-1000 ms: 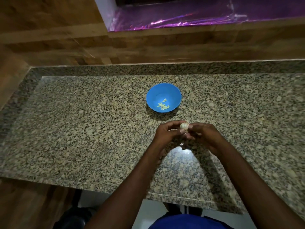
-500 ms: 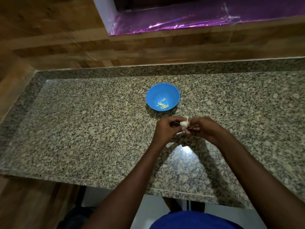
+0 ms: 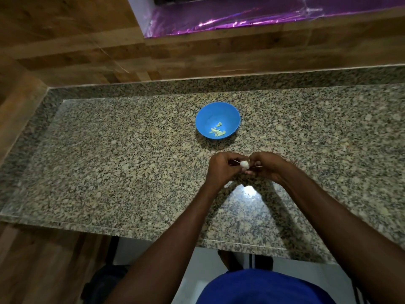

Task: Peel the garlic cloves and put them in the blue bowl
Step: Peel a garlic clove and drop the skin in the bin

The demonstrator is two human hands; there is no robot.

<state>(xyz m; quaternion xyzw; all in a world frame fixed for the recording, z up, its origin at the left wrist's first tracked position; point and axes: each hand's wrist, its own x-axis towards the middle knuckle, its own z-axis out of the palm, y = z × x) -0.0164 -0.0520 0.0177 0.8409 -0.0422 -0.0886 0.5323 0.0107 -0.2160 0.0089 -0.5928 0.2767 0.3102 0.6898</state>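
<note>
Just right of the middle of the frame, the garlic (image 3: 244, 164) sits pinched between both hands above the granite worktop (image 3: 122, 163), a pale rounded lump that may be a single clove or a small cluster; it is too small to tell which. The left hand (image 3: 221, 166) comes in from the left with its fingers (image 3: 235, 156) curled over the garlic, and the right hand (image 3: 268, 166) meets it from the right, its own fingers bent round the same piece. So both hands are closed on the garlic, neither one nearer than the other, and it lies right at the fingertips rather than deep in a palm. Its long axis seems to run roughly left to right across the picture, along the line joining the two hands, though which end is the tip cannot be told. A thin pale strand, probably loose skin, shows at the upper left of the garlic. The blue bowl (image 3: 230, 110) stands on the worktop higher in the frame and slightly left of the hands, near but clear of them, with several peeled cloves (image 3: 217, 131) lying in its bottom. Judging from this, peeling is under way and the drop into the bowl will call for a short reach up the frame
</note>
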